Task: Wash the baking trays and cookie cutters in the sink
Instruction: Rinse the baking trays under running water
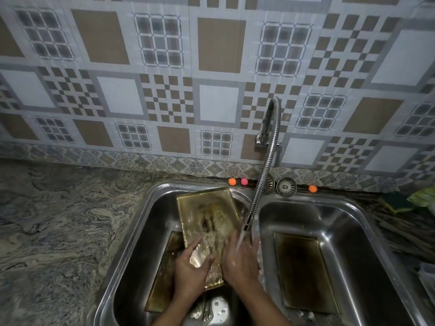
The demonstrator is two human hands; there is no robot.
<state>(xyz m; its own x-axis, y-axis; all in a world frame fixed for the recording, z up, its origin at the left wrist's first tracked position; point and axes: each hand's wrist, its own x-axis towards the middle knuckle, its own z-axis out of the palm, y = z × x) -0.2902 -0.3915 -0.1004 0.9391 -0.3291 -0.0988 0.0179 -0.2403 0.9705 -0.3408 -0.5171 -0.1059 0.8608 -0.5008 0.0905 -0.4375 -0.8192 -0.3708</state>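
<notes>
A gold baking tray (pixel 207 212) leans tilted in the left basin of the steel sink (pixel 133 231), its far end against the back wall. My left hand (pixel 190 269) grips its near left edge, thumb on the soapy face. My right hand (pixel 240 260) lies flat on the tray's near right part, wet and foamy, under the running water (pixel 240 241). A second stained tray (pixel 164 278) lies beneath in the same basin. A third dark, stained tray (pixel 303 271) lies flat in the right basin. I see no cookie cutters.
The flexible faucet hose (pixel 259 191) hangs over the divider between the basins. Two sink strainers (pixel 286 187) and three small balls (pixel 232 181) sit along the back ledge. A green sponge (pixel 395 202) lies at the right. A marbled counter (pixel 58 231) stretches left.
</notes>
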